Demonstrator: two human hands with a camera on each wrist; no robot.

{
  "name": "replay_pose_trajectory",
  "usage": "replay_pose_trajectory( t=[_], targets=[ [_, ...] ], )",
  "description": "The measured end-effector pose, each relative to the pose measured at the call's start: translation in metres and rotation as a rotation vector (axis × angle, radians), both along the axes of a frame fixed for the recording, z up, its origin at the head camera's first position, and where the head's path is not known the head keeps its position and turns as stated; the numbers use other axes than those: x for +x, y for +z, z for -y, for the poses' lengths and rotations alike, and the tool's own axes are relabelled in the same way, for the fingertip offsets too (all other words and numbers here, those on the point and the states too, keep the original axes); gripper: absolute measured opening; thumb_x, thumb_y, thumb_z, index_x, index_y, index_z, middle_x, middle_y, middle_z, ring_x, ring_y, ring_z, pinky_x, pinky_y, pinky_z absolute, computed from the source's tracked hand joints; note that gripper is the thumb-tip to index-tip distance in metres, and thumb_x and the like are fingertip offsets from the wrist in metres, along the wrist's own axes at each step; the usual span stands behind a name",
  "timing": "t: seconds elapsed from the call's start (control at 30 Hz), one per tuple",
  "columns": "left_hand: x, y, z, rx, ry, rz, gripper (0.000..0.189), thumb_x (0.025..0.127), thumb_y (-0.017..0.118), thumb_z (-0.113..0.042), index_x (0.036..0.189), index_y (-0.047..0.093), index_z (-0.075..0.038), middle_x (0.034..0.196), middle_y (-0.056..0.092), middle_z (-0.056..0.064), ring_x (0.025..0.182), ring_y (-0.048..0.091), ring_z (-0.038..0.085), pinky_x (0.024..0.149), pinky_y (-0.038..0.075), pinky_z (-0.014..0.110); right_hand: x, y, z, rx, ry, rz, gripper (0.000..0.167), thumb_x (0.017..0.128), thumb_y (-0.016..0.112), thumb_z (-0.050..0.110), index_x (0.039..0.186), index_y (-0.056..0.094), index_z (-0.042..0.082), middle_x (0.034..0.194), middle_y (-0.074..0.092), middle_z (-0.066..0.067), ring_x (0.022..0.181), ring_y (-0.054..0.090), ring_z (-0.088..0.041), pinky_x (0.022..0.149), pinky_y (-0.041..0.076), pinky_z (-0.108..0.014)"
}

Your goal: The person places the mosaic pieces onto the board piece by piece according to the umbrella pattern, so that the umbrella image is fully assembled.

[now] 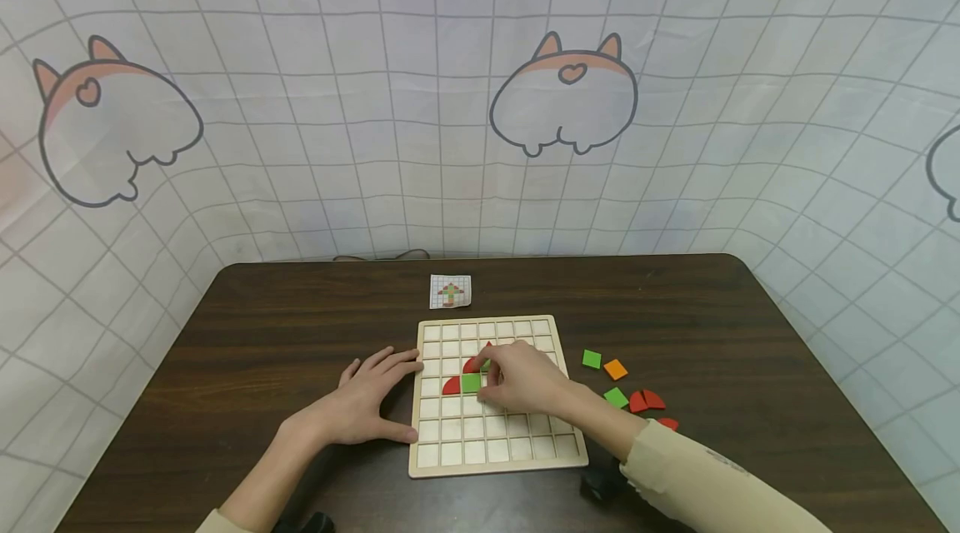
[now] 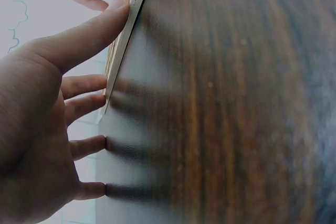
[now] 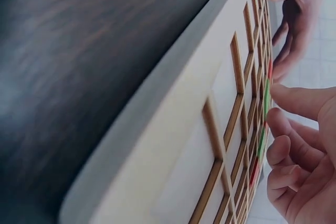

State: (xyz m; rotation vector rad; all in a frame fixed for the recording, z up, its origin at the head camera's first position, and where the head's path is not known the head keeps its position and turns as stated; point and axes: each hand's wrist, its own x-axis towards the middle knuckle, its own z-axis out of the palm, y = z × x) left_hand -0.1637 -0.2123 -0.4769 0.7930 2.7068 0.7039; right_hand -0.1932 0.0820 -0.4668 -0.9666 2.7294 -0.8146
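My left hand rests at the left side of a wooden grid board, its fingers spread and the thumb and fingertips against the frame. In the left wrist view, two of its fingertips touch the table beside the board. My right hand reaches over the middle of the board, thumb and index finger apart and right at the tiles, the other fingers bent. A green square tile sits in a cell with a red quarter-round tile on its left. More red and green tiles are partly hidden under the right hand.
Right of the board lie loose tiles: a green square, an orange square, another green square and several red quarter-rounds. Behind the board lies a small pattern card. A dark object stands below the right forearm.
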Motion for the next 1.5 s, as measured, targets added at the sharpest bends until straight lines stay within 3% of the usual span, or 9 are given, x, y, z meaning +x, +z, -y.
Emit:
replay_pose_trajectory(
  t=[0.23,0.53,1.17,1.5],
  targets=[
    [0.000,0.002,-0.001,0.006,-0.001,-0.001,0.095,0.080,0.082,-0.060,0.155,0.046,-0.015,0.165,0.032,0.005,0.153,0.017,0.040,0.110,0.010,0.078,0.000,-0.001,-0.023,-0.043,-0.018,-0.016,0.022,0.087,0.084,0.017,0.104,0.073,0.009,0.069,0.058,0.013,0.061,0.052,-0.004,0.060,0.046,-0.026],
    [0.000,0.002,-0.001,-0.001,0.005,-0.003,0.094,0.080,0.082,-0.060,0.155,0.046,-0.016,0.165,0.032,0.004,0.153,0.017,0.039,0.110,0.010,0.077,0.002,-0.001,-0.059,-0.120,-0.057,0.037,0.016,0.088,0.082,0.013,0.100,0.073,0.008,0.074,0.061,0.012,0.064,0.055,-0.005,0.061,0.049,-0.027],
    [0.000,0.002,-0.001,0.005,0.002,0.004,0.094,0.080,0.082,-0.060,0.154,0.046,-0.015,0.164,0.033,0.006,0.152,0.017,0.041,0.109,0.010,0.079,-0.006,0.006,-0.138,-0.163,-0.131,0.136,0.024,0.093,0.078,0.020,0.112,0.072,0.007,0.085,0.065,0.005,0.069,0.058,-0.016,0.060,0.049,-0.029],
    [0.000,0.004,-0.003,0.008,0.009,0.006,0.094,0.080,0.082,-0.060,0.154,0.046,-0.015,0.164,0.033,0.006,0.152,0.017,0.041,0.109,0.010,0.078,-0.014,0.001,-0.177,-0.185,-0.165,0.183,0.025,0.094,0.077,0.018,0.114,0.071,0.004,0.083,0.066,0.000,0.071,0.062,-0.019,0.062,0.051,-0.029]
  ],
)
